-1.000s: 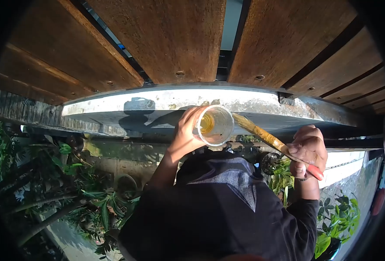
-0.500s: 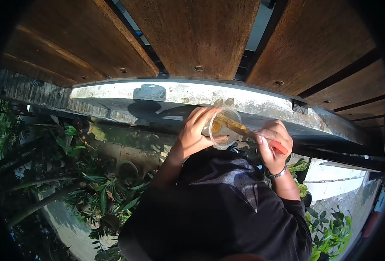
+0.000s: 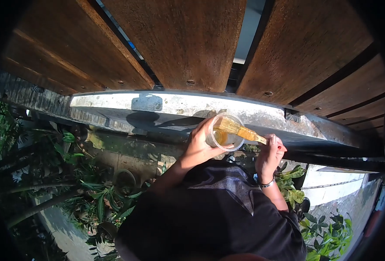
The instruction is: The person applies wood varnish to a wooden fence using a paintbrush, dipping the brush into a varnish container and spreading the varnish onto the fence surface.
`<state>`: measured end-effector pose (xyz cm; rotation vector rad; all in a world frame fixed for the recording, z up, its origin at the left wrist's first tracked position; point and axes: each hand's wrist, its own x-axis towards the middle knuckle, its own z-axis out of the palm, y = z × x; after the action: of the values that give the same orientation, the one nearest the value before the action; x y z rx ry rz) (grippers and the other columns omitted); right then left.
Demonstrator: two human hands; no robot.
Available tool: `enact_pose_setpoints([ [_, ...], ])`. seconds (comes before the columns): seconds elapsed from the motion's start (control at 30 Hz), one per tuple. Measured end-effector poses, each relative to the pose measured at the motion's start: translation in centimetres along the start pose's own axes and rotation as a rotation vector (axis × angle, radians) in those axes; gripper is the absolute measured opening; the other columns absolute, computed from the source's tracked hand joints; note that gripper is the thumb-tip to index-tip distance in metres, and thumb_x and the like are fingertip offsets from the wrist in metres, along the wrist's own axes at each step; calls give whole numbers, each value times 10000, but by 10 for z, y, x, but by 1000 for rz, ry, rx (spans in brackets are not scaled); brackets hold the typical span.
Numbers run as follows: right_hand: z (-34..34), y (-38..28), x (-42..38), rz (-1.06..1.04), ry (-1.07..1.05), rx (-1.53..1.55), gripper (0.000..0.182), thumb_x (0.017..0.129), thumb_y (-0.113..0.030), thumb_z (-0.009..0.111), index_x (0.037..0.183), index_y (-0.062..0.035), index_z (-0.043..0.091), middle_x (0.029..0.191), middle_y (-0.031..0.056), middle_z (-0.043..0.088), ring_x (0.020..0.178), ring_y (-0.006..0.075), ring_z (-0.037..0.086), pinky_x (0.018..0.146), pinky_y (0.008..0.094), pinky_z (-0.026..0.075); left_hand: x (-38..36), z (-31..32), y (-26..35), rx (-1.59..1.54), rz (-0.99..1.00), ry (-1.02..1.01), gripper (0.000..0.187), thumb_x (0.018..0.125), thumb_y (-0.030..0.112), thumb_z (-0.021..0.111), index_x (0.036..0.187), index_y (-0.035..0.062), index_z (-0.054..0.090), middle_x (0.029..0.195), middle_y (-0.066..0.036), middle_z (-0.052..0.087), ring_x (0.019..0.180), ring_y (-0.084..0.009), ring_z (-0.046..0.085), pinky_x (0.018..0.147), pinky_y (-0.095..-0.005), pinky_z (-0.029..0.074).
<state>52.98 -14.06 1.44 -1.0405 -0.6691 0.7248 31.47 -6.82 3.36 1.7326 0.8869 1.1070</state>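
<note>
One brush [image 3: 249, 133] across cup rim [image 3: 230, 150], ledge [image 3: 186, 103] near, slats [image 3: 175, 43] farther

The left hand [image 3: 199, 145] curls in a grip beside the pinching right hand [image 3: 268, 158].

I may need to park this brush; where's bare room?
The pale ledge looks bare left of the plastic cup, between wooden planks and left hand. Paintbrush and right hand crowd the cup's right; plants fill lower left.

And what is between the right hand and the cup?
The brush: in the head view, it stretches from the right hand to the cup.
</note>
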Motion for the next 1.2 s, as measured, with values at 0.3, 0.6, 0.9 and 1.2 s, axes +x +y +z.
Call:
enact_pose_setpoints([
  [0.3, 1, -76, 51, 113, 36, 642, 172, 1038, -275, 622, 1038, -103, 641, 977, 33, 659, 840, 156, 593, 807, 363, 495, 34, 22, 18, -286, 43, -3, 786, 700, 93, 942, 1363, -32, 539, 1253, -110, 681, 1188, -184, 630, 1066, -353, 470],
  [0.6, 81, -399, 170, -1788, -107, -402, 259, 1012, -226, 639, 1080, 7, 728, 1031, 111, 719, 956, 206, 652, 852, 358, 533, 32, 17, 4, -285, 40, -85, 801, 685, 81, 956, 1372, -6, 552, 1260, -85, 681, 1182, -158, 627, 1057, -344, 495],
  [0.9, 207, -550, 171, -2907, -158, -1074, 117, 856, -114, 814, 811, -12, 779, 940, 79, 763, 807, 166, 655, 638, 303, 545, 35, 4, 2, -147, 42, 10, 819, 671, 118, 967, 1369, 6, 552, 1281, -87, 684, 1194, -169, 634, 1089, -370, 487],
  [1.2, 160, -473, 138, -2065, -943, -1180, 383, 732, -346, 880, 994, -87, 773, 772, 20, 617, 707, 190, 600, 654, 340, 514, 46, -20, 2, -63, 152, 23, 715, 685, 120, 949, 1313, 15, 621, 1278, -94, 686, 1215, -184, 624, 1098, -370, 478],
])
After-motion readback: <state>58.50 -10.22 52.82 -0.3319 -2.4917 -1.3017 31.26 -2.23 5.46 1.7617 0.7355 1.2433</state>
